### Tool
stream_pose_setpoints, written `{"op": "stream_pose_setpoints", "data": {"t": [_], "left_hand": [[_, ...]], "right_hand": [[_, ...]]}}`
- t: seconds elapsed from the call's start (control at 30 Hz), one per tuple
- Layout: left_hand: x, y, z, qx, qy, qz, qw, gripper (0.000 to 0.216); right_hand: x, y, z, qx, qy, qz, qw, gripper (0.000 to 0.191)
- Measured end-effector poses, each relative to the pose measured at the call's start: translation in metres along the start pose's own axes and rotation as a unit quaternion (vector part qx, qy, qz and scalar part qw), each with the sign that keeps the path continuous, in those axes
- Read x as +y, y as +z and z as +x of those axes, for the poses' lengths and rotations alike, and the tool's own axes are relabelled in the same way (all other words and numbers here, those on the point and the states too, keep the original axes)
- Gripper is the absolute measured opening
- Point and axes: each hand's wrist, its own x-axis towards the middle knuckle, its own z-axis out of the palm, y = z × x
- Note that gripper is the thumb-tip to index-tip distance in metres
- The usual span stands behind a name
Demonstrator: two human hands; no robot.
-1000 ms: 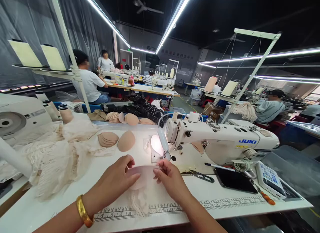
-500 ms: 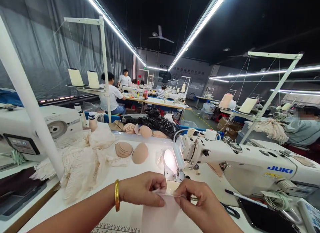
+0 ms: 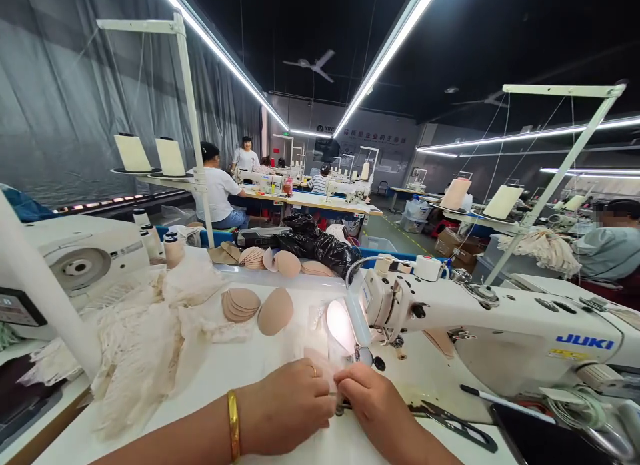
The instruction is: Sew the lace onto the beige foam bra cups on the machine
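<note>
My left hand [image 3: 287, 408], with a gold bracelet at the wrist, has its fingers closed on a thin, pale sheer fabric piece [image 3: 320, 362]. Beside it, my right hand [image 3: 375, 412] pinches the fabric's right side between thumb and fingers. Part of the cloth spreads ahead of my hands, by the needle area of the white sewing machine [image 3: 500, 332]. The fingertips are partly hidden behind the hands. A lit lamp makes a bright spot beside the machine head. Dark-handled scissors [image 3: 463, 428] lie right of my right hand.
Beige oval pads [image 3: 275, 312] and a pad stack [image 3: 240, 305] lie behind my left hand. Cream lace fabric [image 3: 135, 365] is heaped at left. A pen [image 3: 505, 404] and a black phone [image 3: 530, 438] lie at right. Co-workers sit farther back.
Both hands have turned over and closed in on the fabric. The cloth hung toward me before; now part of it lies ahead of my hands near the needle. The view has shifted slightly.
</note>
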Motion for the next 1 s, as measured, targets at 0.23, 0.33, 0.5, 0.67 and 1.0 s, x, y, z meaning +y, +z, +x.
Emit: {"op": "stream_pose_setpoints", "data": {"t": [0.23, 0.33, 0.5, 0.67, 1.0], "left_hand": [[-0.016, 0.023, 0.031, -0.012, -0.089, -0.026, 0.996, 0.027], [-0.016, 0.037, 0.027, 0.037, -0.096, -0.048, 0.994, 0.025], [-0.013, 0.037, 0.026, 0.063, -0.068, -0.078, 0.993, 0.026], [-0.014, 0.031, 0.031, 0.063, -0.079, -0.097, 0.99, 0.026], [-0.017, 0.038, 0.034, 0.099, -0.103, -0.229, 0.963, 0.026]], "right_hand": [[0.025, -0.027, -0.004, -0.077, -0.045, 0.017, 0.996, 0.037], [0.03, -0.035, -0.011, -0.056, -0.028, 0.017, 0.998, 0.04], [0.029, -0.041, -0.015, -0.087, 0.003, 0.002, 0.996, 0.036], [0.028, -0.045, -0.015, -0.088, 0.004, 0.005, 0.996, 0.034], [0.028, -0.045, -0.017, -0.091, 0.013, 0.005, 0.996, 0.033]]}}
